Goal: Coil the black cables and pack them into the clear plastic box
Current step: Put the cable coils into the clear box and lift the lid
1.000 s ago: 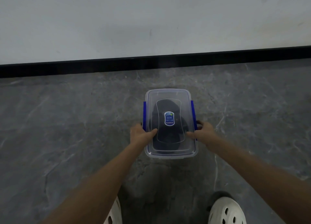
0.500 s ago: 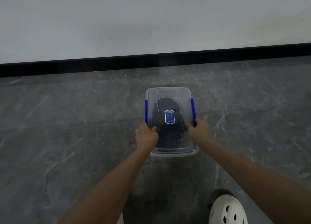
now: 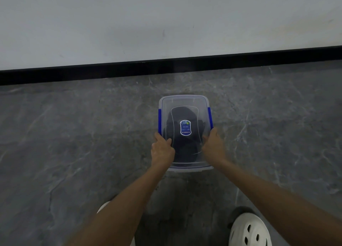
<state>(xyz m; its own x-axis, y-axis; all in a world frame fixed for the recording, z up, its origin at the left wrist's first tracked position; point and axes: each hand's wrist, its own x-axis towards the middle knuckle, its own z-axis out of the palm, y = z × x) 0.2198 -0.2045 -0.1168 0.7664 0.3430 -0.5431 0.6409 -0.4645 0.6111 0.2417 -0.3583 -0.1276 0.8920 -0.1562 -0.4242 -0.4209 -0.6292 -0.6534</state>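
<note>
The clear plastic box (image 3: 185,101) stands on the grey floor with its clear lid on and a blue clip on each long side. Black cables (image 3: 177,120) lie coiled inside, seen dimly through the lid under a small blue label. My left hand (image 3: 162,149) grips the box's left edge near its front, thumb on the lid. My right hand (image 3: 213,146) grips the right edge just below the right blue clip (image 3: 209,118). The front part of the cables is hidden by my hands.
A white wall with a black skirting strip (image 3: 166,68) runs across beyond the box. My white perforated shoes show at the bottom, the right shoe (image 3: 248,231) and a bit of the left shoe (image 3: 103,206). Grey marbled floor (image 3: 74,144) spreads on both sides.
Both hands slid forward along the box's sides, from the front corners toward the blue clips, and closed tighter on the lid edges. The box stays in place.
</note>
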